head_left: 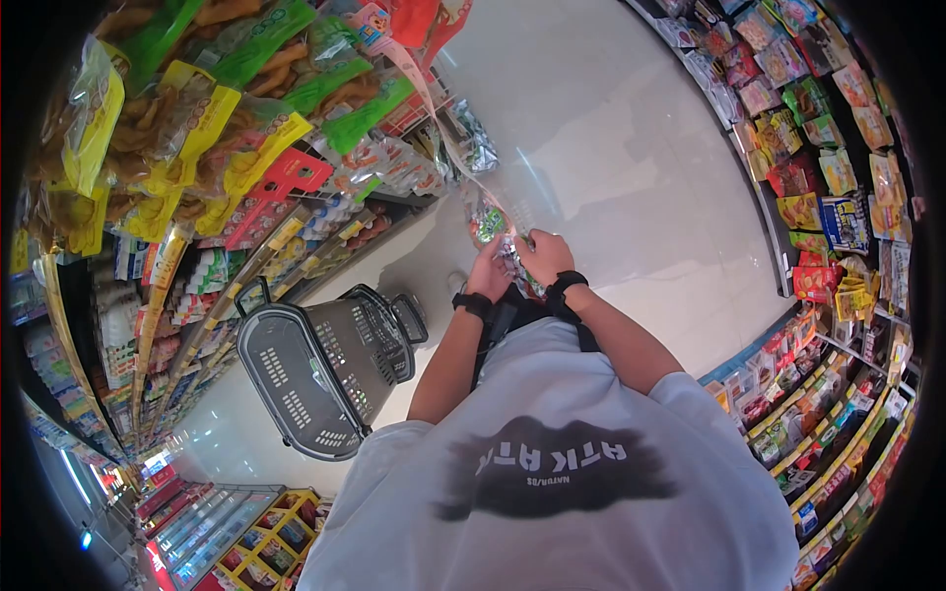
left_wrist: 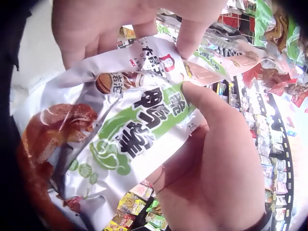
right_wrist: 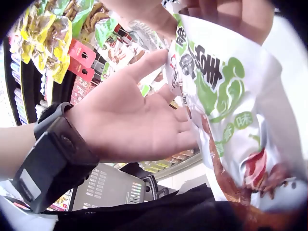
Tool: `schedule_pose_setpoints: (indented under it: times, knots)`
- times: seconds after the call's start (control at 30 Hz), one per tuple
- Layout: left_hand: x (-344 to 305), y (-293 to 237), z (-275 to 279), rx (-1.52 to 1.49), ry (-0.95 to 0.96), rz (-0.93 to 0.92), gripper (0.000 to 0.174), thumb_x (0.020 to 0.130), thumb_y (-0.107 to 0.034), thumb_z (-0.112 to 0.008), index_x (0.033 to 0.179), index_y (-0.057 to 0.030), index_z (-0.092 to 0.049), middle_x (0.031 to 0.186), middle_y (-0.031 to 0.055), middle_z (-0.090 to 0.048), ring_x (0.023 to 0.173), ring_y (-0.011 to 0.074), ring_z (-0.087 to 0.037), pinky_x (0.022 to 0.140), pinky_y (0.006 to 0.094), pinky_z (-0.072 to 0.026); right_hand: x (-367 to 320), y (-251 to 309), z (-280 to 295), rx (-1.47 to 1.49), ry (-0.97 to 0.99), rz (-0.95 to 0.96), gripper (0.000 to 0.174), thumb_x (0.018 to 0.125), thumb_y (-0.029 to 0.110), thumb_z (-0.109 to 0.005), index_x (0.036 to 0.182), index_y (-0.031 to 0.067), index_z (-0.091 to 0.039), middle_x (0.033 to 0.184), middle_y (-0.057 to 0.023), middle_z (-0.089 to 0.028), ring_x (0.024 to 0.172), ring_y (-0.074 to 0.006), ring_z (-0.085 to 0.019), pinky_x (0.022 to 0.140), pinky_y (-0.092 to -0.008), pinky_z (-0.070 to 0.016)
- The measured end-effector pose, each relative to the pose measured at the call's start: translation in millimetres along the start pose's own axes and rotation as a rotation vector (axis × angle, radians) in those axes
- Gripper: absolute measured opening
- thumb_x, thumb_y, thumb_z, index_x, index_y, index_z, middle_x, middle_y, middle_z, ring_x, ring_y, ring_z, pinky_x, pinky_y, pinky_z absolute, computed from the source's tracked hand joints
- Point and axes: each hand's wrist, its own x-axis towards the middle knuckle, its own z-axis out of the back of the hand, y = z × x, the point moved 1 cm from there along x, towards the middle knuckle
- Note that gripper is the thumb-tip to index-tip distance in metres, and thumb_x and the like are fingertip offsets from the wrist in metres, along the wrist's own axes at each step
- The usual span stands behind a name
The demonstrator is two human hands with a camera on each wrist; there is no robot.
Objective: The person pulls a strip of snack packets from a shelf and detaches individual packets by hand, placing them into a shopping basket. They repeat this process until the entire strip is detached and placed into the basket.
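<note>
In the left wrist view, a white and green snack packet (left_wrist: pixel 115 130) with dark lettering and a picture of reddish-brown food lies between both hands. My left hand (left_wrist: pixel 125 29) pinches its upper edge, and my right hand (left_wrist: pixel 216 149) grips its side with the thumb on the front. The right wrist view shows my left palm (right_wrist: pixel 134 115) beside the packet (right_wrist: pixel 231 96), finger ends partly hidden, and my right hand (right_wrist: pixel 226 19) at its top. From the head, both hands meet at the packet; a pale pink strip (head_left: pixel 424 89) runs down towards them.
A grey shopping basket (head_left: pixel 286 379) on the floor stands left of my body. Bagged snacks (head_left: pixel 187 128) hang from the left shelving, and another snack shelf (head_left: pixel 808 158) curves along the right. Pale glossy floor (head_left: pixel 631 167) lies between them.
</note>
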Motion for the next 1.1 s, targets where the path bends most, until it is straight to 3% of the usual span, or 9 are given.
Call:
schedule_pose_setpoints:
  times: [0.7,1.1]
  knots:
    - [9,0,5,-0.02,0.076,-0.028,0.032,0.084,-0.031,-0.058,0.106,-0.0079,-0.057,0.094,0.0047,-0.062,0.085,0.0189,-0.058,0.079,0.033,-0.0456,4,5,0,-0.108,0.066,0.0,0.037,0.079,0.037,-0.055,0.076,0.0014,-0.066,0.075,-0.0205,-0.064,0.074,-0.0377,-0.062,0.069,-0.0447,-0.0497]
    - [6,1,-8,-0.012,0.052,-0.089,0.033,0.086,-0.032,-0.054,0.107,-0.0068,-0.056,0.101,0.0056,-0.062,0.091,0.0188,-0.058,0.083,0.0328,-0.0441,5,6,-1,-0.143,0.024,0.058,0.032,0.081,0.031,-0.053,0.074,0.0028,-0.064,0.07,-0.0198,-0.063,0.069,-0.0385,-0.061,0.066,-0.0461,-0.0488]
